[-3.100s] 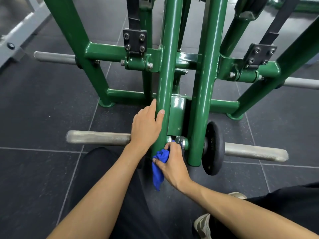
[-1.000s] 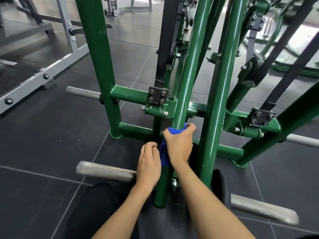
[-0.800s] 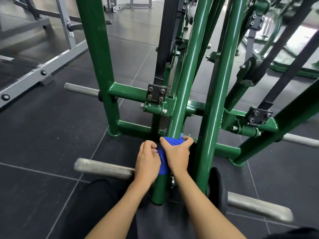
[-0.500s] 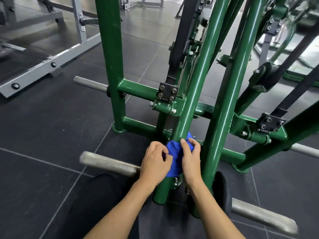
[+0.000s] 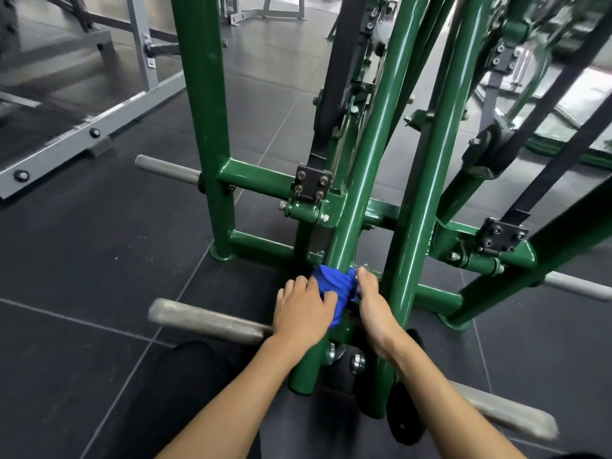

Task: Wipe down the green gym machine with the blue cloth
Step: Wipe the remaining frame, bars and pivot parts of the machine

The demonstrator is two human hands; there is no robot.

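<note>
The green gym machine (image 5: 371,154) fills the middle of the view, its slanted green tubes rising from a low frame. A blue cloth (image 5: 332,286) is wrapped around the lower part of the left slanted tube. My left hand (image 5: 303,309) grips the cloth's left side, thumb over the fabric. My right hand (image 5: 374,306) holds the cloth's right side, fingers curled behind the tube. Part of the cloth is hidden between my hands and the tube.
A bare steel weight peg (image 5: 205,321) sticks out left below my hands, another (image 5: 169,168) farther back. A black weight plate (image 5: 405,412) sits on the right peg (image 5: 510,415). A grey rack frame (image 5: 82,127) stands at the left on dark floor tiles (image 5: 82,260).
The cloth went from the tube's foot up the tube, then back down. My left hand joined my right on the cloth; both now hold it wrapped round the tube.
</note>
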